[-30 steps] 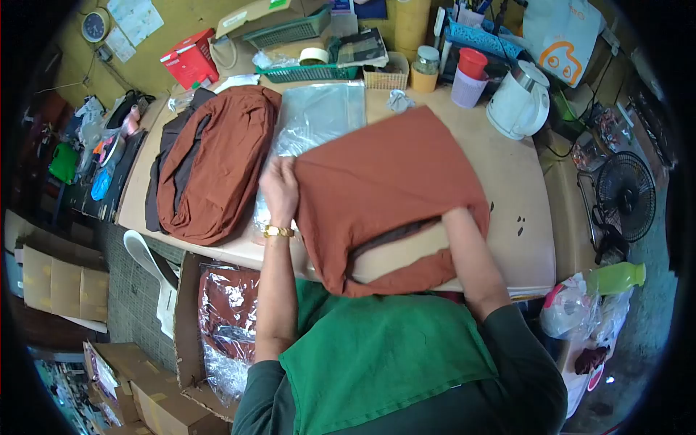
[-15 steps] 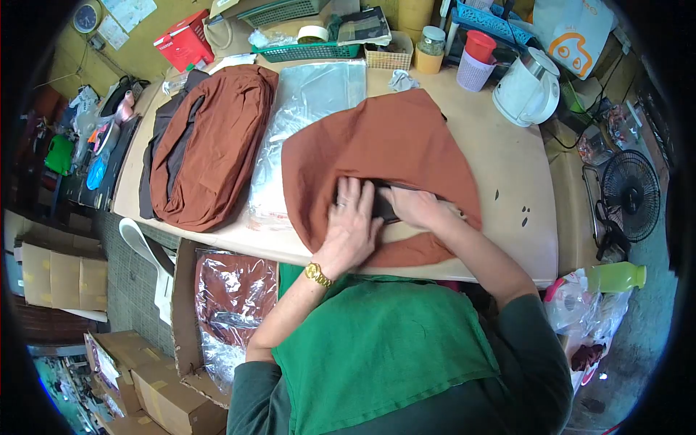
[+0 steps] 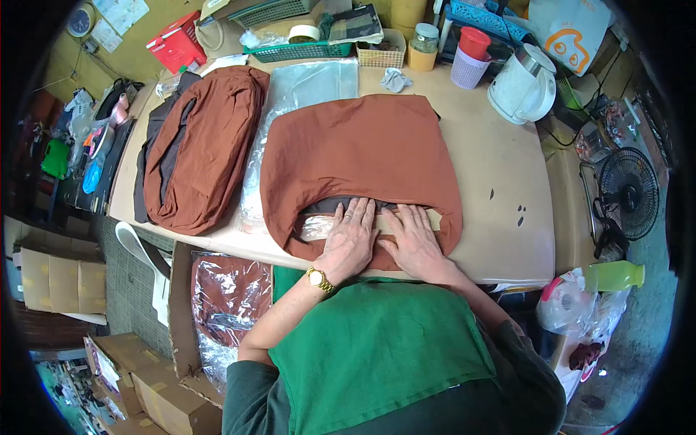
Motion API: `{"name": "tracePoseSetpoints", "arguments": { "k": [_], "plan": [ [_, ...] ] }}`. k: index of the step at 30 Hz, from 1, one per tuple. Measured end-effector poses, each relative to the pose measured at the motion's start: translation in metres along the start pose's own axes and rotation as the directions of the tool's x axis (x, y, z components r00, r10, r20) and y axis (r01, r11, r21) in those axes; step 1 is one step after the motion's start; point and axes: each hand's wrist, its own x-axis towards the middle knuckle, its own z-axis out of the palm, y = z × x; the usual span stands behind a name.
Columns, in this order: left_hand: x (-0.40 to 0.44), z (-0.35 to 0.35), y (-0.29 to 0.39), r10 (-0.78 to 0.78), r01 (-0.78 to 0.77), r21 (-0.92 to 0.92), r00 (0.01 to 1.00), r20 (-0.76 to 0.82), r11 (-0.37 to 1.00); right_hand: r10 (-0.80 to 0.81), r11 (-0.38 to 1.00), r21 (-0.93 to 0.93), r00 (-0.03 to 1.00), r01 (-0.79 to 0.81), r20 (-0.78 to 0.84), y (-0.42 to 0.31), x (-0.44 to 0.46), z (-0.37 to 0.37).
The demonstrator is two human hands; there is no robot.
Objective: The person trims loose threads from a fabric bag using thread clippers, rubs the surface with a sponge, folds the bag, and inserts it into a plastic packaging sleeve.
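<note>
A rust-brown fabric bag (image 3: pixel 359 145) lies spread on the table, with a curved opening near its front edge that shows dark lining. My left hand (image 3: pixel 352 238), a gold watch at its wrist, rests flat on the opening's edge, fingers spread. Beside it my right hand (image 3: pixel 412 243) lies palm down with fingers extended, on the strip of fabric in front of the opening. The fingertips of both hands are at the opening. Under the bag's left side are clear plastic bags (image 3: pixel 313 81). Further left lie more brown bags (image 3: pixel 210 145) with dark parts.
The beige table (image 3: pixel 507 217) holds baskets (image 3: pixel 297 52), a jar (image 3: pixel 423 47), a red cup (image 3: pixel 475 43) and a white kettle (image 3: pixel 523 83) along its back. In front at the left, a cardboard box (image 3: pixel 183 312) contains plastic-wrapped brown items (image 3: pixel 232 297). A fan (image 3: pixel 629 192) stands at the right.
The brown bag has come down onto the table and spread out flatter, a little further left. My left hand has left its upper left edge, and both hands now lie side by side at the opening.
</note>
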Motion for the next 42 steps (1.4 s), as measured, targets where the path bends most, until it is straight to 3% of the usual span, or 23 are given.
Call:
{"name": "tracePoseSetpoints", "arguments": {
  "k": [2,5,8,9,11,15,17,19,23,24,25,27,28,32,35,38,39,40,41,42],
  "plan": [
    [0.008,0.003,0.000,-0.035,0.035,0.005,0.999,-0.037,0.999,-0.095,0.987,-0.132,0.994,0.088,-0.050,-0.001,0.005,0.005],
    [0.018,-0.004,0.003,-0.095,0.097,0.012,0.989,-0.112,0.995,-0.117,0.991,-0.071,0.992,0.114,-0.041,-0.001,0.009,0.009],
    [0.025,-0.023,0.005,-0.248,0.246,0.037,0.967,0.050,0.968,-0.089,0.995,-0.047,0.996,0.088,-0.021,0.001,0.011,0.007],
    [0.025,-0.018,0.003,-0.252,0.250,0.037,0.966,0.051,0.968,-0.060,0.998,-0.017,0.998,0.060,0.025,0.001,0.010,0.007],
    [0.025,0.002,-0.006,-0.072,0.087,0.161,0.993,-0.099,0.983,-0.045,0.998,-0.052,0.999,0.046,0.026,0.000,0.009,0.007],
    [0.039,-0.001,-0.013,-0.118,0.142,0.197,0.984,-0.131,0.970,-0.057,0.997,-0.045,0.996,0.060,0.066,0.007,0.012,0.009],
    [0.045,-0.014,-0.010,-0.117,0.166,0.223,0.968,-0.221,0.961,-0.067,0.997,-0.043,0.996,0.070,0.055,0.011,0.010,0.013],
    [0.053,-0.026,-0.005,-0.243,0.225,0.185,0.966,0.083,0.957,-0.080,0.996,-0.040,0.996,0.082,0.044,0.011,0.009,0.013],
    [0.061,0.025,-0.028,0.021,-0.008,0.150,0.996,-0.084,0.989,-0.049,0.997,-0.052,0.990,0.057,0.133,0.009,0.011,0.003],
    [0.071,0.021,-0.032,-0.066,0.046,0.275,0.996,0.065,0.960,-0.053,0.997,-0.044,0.990,0.059,0.132,0.009,0.012,0.001],
    [0.078,0.026,-0.043,-0.065,0.045,0.276,0.996,0.066,0.960,-0.052,0.997,-0.043,0.990,0.058,0.130,0.008,0.011,0.002],
    [0.092,0.042,-0.067,-0.024,0.079,0.199,0.964,-0.266,0.977,-0.061,0.998,-0.004,0.990,0.062,0.129,0.006,0.010,0.004],
    [0.101,0.046,-0.071,0.002,0.077,0.312,0.969,-0.247,0.947,-0.059,0.998,-0.006,0.990,0.060,0.130,0.004,0.009,0.005],
    [0.132,0.067,-0.077,0.011,0.126,0.342,0.928,-0.371,0.931,-0.050,0.996,-0.061,0.990,0.058,0.134,0.000,0.012,0.005],
    [0.138,0.061,-0.076,-0.056,0.146,0.306,0.957,-0.284,0.941,-0.037,0.997,-0.068,0.990,0.047,0.137,-0.002,0.012,0.006],
    [0.140,0.050,-0.076,-0.085,0.092,0.274,0.996,-0.037,0.957,-0.044,0.996,-0.076,0.990,0.054,0.135,-0.002,0.013,0.004],
    [0.136,0.035,-0.067,-0.081,0.089,0.277,0.996,-0.039,0.957,-0.048,0.995,-0.078,0.989,0.059,0.138,0.000,0.013,0.002],
    [0.127,0.007,-0.049,-0.103,0.020,0.311,0.962,0.252,0.950,-0.048,0.995,-0.080,0.990,0.059,0.134,0.001,0.014,-0.007],
    [0.115,-0.015,-0.032,-0.130,-0.053,0.324,0.845,0.519,0.945,0.022,1.000,-0.005,0.994,-0.022,0.111,0.000,0.017,-0.020],
    [0.090,-0.019,-0.018,-0.083,-0.013,0.252,0.925,0.370,0.968,0.094,0.992,0.074,0.991,-0.101,0.094,0.003,0.020,-0.029]
  ]
}}
